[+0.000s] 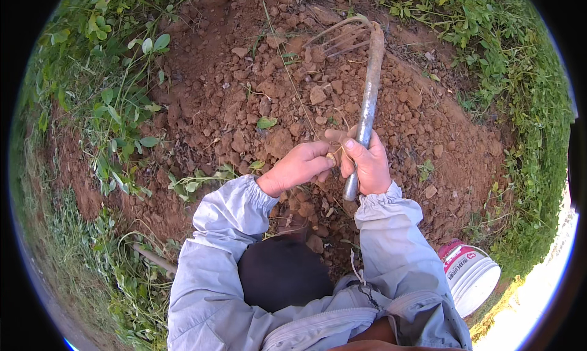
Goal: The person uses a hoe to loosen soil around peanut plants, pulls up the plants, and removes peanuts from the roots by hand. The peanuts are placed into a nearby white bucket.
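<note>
My right hand [369, 160] grips the metal handle of a short hand cultivator [370, 89]. Its several bent tines [344, 37] point left over the loose soil, on the far side. Between my right thumb and fingers runs a thin, stringy root or stem [347, 151]. Close beside it, my left hand [302, 165] pinches a small tan pod [330, 157], which looks like a peanut, with the fingertips. The two hands nearly meet above the clods; the curled fingers partly hide the pod and the strand.
Broken reddish soil [220, 103] spreads before me. Leafy green plants [110, 103] border it on the left, with more foliage [518, 76] at right. A white plastic bucket [477, 277] leans near my right elbow. A stick [155, 259] lies at lower left.
</note>
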The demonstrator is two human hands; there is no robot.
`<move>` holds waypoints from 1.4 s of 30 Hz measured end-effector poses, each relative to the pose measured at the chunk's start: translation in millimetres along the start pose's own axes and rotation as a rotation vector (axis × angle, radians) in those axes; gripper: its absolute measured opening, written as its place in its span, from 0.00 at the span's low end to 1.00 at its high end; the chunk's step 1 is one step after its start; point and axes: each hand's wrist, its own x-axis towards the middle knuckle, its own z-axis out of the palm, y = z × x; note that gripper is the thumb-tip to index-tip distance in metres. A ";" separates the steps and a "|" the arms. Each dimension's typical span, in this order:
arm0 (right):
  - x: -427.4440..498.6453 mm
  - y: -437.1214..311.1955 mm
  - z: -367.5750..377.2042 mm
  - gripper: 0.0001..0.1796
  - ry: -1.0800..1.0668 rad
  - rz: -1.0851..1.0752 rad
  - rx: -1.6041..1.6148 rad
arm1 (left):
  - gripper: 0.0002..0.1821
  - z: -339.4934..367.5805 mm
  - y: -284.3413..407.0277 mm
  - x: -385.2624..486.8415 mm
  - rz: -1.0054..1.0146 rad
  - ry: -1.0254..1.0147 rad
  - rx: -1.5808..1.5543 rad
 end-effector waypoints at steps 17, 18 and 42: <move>118.7 50.7 16.4 0.10 0.166 0.249 -0.314 | 0.19 -15.2 -94.8 -54.0 -0.055 -0.139 -0.805; 102.3 68.3 11.2 0.09 0.160 0.297 -0.224 | 0.18 -25.0 -98.7 -57.8 -0.013 -0.029 -0.798; 152.1 34.1 14.3 0.12 0.052 0.267 -0.657 | 0.07 -53.6 -159.0 -150.1 0.174 0.764 -1.033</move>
